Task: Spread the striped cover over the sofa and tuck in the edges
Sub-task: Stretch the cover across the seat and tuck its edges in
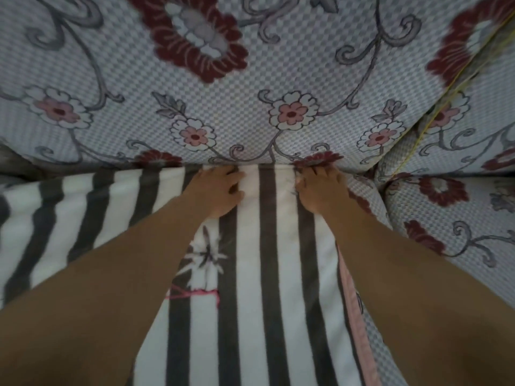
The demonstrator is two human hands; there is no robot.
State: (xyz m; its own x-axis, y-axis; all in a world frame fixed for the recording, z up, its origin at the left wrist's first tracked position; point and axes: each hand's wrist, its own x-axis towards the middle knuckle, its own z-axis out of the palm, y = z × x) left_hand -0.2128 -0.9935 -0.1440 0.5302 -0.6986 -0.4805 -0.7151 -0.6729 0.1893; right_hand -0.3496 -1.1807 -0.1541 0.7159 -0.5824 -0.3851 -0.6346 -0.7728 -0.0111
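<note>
Fingers of left hand [223,189] and right hand [320,188]: curled, gripping top edge of striped cover [267,260] at seat/backrest crease. Cover lies on seat of floral-pattern sofa [250,87]; pink trim along R edge.

Grey-and-white checked fabric with dark red and pink flowers [250,87] fills the upper frame (grey vine scrolls printed between the blooms). A thin yellow cord [457,79] runs diagonally at right, beside a matching floral-checked cushion [457,207] below it.
</note>
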